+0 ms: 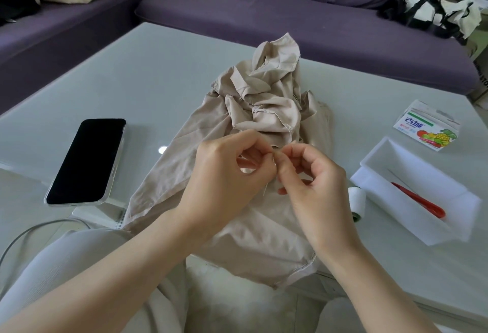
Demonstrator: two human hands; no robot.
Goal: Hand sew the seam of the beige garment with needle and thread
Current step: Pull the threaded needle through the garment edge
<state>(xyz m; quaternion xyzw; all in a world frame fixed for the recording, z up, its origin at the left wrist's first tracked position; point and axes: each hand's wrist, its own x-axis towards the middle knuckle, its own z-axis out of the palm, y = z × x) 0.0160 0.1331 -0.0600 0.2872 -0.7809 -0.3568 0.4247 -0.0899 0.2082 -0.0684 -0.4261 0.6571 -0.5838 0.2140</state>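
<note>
thread [265, 189] between left hand [224, 174] and right hand [314, 182] fingers [286, 157], above garment [264, 100]

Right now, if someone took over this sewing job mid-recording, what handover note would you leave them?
Left hand and right hand: fingertips meet above the beige garment, both pinching a fine thread that hangs below; the needle is too small to make out.
Garment lies bunched on the table, spool beside the white tray on the right.
No hand stitches visible yet; the seam is left to sew.
</note>
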